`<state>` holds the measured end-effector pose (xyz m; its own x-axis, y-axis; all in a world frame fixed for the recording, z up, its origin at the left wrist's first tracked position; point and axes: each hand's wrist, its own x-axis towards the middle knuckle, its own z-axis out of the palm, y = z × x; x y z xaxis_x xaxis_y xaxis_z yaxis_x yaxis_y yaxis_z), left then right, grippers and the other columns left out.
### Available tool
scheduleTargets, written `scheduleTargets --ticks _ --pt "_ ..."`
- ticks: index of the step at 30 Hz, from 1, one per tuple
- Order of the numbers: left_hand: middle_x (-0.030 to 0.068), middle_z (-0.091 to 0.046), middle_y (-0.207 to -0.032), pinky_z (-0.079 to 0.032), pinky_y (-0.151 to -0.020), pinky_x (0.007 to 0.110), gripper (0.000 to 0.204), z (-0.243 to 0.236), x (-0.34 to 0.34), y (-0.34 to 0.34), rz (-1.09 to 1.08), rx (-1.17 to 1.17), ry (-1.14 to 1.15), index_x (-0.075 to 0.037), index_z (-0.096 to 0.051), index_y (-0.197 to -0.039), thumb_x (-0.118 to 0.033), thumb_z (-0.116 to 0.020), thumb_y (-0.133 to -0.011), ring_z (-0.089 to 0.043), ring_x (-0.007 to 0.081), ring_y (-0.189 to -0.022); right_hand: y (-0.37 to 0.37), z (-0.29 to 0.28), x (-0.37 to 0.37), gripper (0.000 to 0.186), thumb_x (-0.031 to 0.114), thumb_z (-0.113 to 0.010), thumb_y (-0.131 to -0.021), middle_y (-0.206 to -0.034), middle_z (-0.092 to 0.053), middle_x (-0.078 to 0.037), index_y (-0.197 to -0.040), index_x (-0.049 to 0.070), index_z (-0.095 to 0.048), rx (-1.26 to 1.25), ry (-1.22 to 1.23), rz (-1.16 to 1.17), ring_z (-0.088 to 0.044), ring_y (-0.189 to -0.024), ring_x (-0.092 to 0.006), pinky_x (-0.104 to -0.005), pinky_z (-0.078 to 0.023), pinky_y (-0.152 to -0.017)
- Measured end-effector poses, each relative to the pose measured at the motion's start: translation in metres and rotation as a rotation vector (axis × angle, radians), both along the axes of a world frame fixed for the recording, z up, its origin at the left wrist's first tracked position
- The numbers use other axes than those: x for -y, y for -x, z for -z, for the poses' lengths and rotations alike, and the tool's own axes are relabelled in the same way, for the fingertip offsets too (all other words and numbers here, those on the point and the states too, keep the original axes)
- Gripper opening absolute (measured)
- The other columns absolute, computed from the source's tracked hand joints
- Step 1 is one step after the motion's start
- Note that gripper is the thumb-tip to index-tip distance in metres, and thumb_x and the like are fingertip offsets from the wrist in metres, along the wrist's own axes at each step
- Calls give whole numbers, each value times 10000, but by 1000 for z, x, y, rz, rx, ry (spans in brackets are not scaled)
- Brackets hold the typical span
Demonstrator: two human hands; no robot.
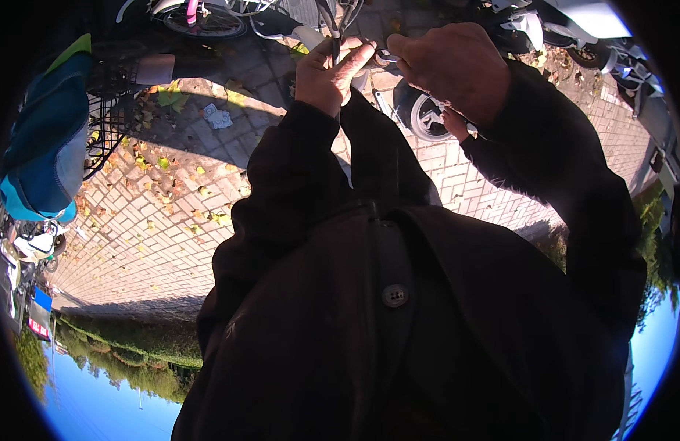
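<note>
My left hand (327,79) is closed, thumb and forefinger brought together beside a dark upright tube (335,45). What lies between those fingers is too small to make out. Just to its right, my right hand (457,70) is curled in a fist around a small silver metal piece (386,56), whose end sticks out toward my left fingertips. The rest of that piece is hidden in the fist. Below the hands stands a small wheel with pale spokes (428,117). Some fingers (455,123) show under my right wrist; whose they are I cannot tell.
A blue padded cover (46,147) hangs at the left, beside a black wire basket (105,140). Bicycles with a pink-trimmed wheel (200,20) stand at the far side, and white scooters (527,29) at the far right. Fallen leaves and crumpled paper (218,116) lie on brick paving (171,242).
</note>
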<state>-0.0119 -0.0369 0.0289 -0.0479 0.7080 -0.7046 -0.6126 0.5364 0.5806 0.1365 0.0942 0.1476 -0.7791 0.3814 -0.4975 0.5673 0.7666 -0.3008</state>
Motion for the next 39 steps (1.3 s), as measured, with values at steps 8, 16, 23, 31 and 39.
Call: scheduleTargets --ticks 8,16,23,31,39 --pt "42 -739 -947 -537 -724 243 187 8 -11 -2 63 4 -59 -40 -742 -1036 -73 -807 -864 -715 126 -869 10 16 -36 209 246 -573 -905 -863 -654 -142 -924 54 -653 115 205 -163 -654 -859 -339 -443 -514 -734" --pt "-44 -523 -593 -314 -396 227 118 4 -13 -8 110 4 -61 -95 -713 -1000 -142 -766 -907 -420 48 -428 4 25 -16 122 229 -667 -807 -689 -634 -99 -756 122 -638 -81 142 -64 -666 -675 -304 -443 -490 -584" --pt "-14 -675 -783 -310 -418 219 115 3 -13 -5 132 -20 75 -84 -745 -983 -112 -784 -879 -500 39 -544 3 37 -10 103 220 -686 -750 -691 -651 -89 -720 126 -654 -227 -91 -158 -653 -689 -309 -453 -481 -561" --pt "-58 -527 -623 -345 -424 232 139 6 -11 -5 155 -58 74 -112 -708 -1060 -146 -738 -929 -422 36 -458 4 49 -10 146 240 -684 -781 -619 -611 -95 -697 130 -640 -340 -131 -141 -647 -630 -301 -432 -477 -532" --pt "-40 -619 -709 -345 -425 234 205 -7 -18 3 135 -41 77 -128 -722 -1077 -262 -770 -929 -401 24 -476 -12 27 -3 411 361 -711 -895 -1015 -677 -127 -1231 131 -652 -391 -236 18 -692 -929 -299 -414 -535 -845"
